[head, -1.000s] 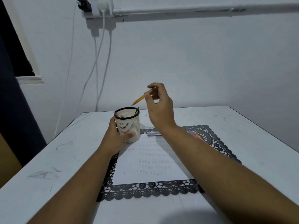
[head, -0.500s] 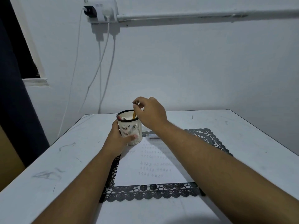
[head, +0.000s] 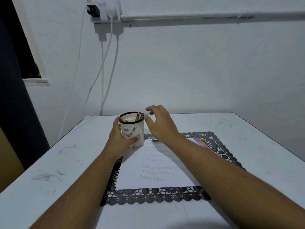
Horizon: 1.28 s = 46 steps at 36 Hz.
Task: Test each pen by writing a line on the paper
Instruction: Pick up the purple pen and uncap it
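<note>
Since the previous frame, right hand (head: 160,123) has released the orange pencil (head: 137,116) into one white slotted plastic pen cup (head: 132,130), fingers now spread, empty. Left hand (head: 119,138) grips cup. One scuffed white table (head: 66,156), one black lace mat (head: 153,195), one written white paper sheet (head: 158,169); white wall behind.

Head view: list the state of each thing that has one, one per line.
pen holder: upright, pens inside, gripped by left hand
right hand: open, holding nothing, beside the holder's rim
orange pen: standing in the holder
paper: flat on the lace mat, rows of marks written
</note>
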Available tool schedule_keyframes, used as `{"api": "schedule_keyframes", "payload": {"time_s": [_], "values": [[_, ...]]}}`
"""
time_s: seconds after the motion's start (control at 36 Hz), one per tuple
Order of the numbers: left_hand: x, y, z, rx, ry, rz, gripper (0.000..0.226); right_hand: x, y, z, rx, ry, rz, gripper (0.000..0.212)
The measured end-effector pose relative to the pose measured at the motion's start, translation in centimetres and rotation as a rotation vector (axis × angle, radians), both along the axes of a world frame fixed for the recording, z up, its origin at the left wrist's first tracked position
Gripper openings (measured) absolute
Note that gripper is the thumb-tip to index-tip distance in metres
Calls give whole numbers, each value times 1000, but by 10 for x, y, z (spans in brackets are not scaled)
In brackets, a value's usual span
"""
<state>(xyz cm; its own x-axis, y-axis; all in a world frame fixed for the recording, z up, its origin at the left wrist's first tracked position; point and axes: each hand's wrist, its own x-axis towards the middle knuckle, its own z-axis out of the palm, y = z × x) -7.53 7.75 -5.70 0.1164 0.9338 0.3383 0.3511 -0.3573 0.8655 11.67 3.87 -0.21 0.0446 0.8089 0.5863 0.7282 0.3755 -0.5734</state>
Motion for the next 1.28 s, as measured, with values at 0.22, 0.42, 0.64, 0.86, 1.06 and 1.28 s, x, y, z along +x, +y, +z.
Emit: {"api": "schedule_keyframes", "payload": {"time_s": [0.22, 0.42, 0.64, 0.86, 1.06, 1.28], "values": [[11, -45, 37, 799, 157, 236, 54, 41, -35, -24, -251, -88, -79, 29], [57, -63, 22, 709, 627, 26, 36, 55, -60, -47, -382, -397, -121, 37], [75, -59, -13, 431, 851, -22, 42, 56, -67, -58, -369, -534, -106, 42], [73, -57, -15, 401, 880, -39, 42, 67, -69, -51, -376, -302, -84, 33], [70, -55, -17, 385, 877, -65, 40, 116, -71, -21, -323, -119, -457, 14], [70, -55, -15, 376, 888, -86, 40, 150, -79, -15, -652, -203, -606, 21]]}}
